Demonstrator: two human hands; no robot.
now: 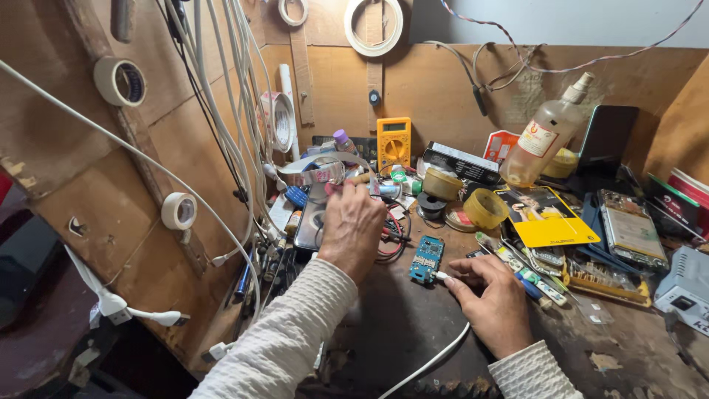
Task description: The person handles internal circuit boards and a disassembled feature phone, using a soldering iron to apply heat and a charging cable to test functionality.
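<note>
Head view: blue circuit board [427, 259] just beyond right hand [493, 303] fingers [464, 282].

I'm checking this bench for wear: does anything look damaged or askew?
Yes. The worktop is chipped, with pale patches where its dark surface has flaked off near the front right. A clear spray bottle leans tilted against the back wall rather than standing upright. The blue circuit board by the right hand looks intact.

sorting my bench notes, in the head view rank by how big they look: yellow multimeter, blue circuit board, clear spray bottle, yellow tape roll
1. clear spray bottle
2. yellow multimeter
3. yellow tape roll and blue circuit board: look alike in size, and the board lies nearer the camera, so unranked.
</note>
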